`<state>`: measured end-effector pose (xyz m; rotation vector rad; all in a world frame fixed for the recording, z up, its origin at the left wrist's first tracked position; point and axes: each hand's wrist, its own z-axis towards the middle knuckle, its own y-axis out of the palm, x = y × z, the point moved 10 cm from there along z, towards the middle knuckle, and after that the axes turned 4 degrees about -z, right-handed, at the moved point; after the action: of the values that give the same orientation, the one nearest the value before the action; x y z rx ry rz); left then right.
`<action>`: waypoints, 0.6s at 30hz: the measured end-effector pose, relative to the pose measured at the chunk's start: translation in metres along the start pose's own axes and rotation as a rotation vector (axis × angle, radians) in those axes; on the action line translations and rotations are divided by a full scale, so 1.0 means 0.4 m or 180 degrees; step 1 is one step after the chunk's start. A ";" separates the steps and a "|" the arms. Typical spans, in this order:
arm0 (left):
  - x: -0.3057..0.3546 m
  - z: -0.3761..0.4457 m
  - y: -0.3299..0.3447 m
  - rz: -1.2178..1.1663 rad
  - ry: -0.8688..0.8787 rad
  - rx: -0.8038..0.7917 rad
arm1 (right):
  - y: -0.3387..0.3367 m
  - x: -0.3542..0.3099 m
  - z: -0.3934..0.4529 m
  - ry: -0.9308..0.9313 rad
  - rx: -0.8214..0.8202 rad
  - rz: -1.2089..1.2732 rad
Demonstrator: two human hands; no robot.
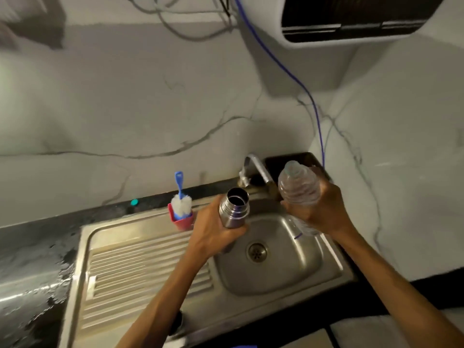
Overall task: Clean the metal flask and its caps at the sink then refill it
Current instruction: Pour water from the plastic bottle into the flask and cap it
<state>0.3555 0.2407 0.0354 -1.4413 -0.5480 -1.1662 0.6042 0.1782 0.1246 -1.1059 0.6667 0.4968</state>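
Both hands gripping bottles above sink basin.
Left hand (216, 232) wraps metal flask (233, 207) low on its body, long axis near upright, open mouth above the grip; right hand (317, 209) clasps clear plastic bottle (297, 183), tilted, over sink (288, 277).

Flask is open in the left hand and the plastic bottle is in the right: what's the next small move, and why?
Probably tip the clear ribbed plastic bottle toward the steel flask: the left hand holds its open mouth over the sink, and the right hand grips the bottle beside it.
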 end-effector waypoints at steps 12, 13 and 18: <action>0.094 0.078 0.348 -0.0240 -0.0151 -0.0300 | -0.218 0.168 0.051 -0.0495 -0.0132 -0.2175; 0.098 0.082 0.363 -0.0246 -0.0151 -0.0295 | -0.228 0.175 0.055 -0.0623 -0.0070 -0.2226; 0.114 0.105 0.415 -0.0216 -0.0138 -0.0314 | -0.286 0.185 0.070 -0.1124 0.0287 -0.2564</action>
<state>0.5290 0.2261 0.0038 -1.5454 -0.5802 -1.2324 0.7394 0.1640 0.1539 -1.0662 -0.0892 -0.0407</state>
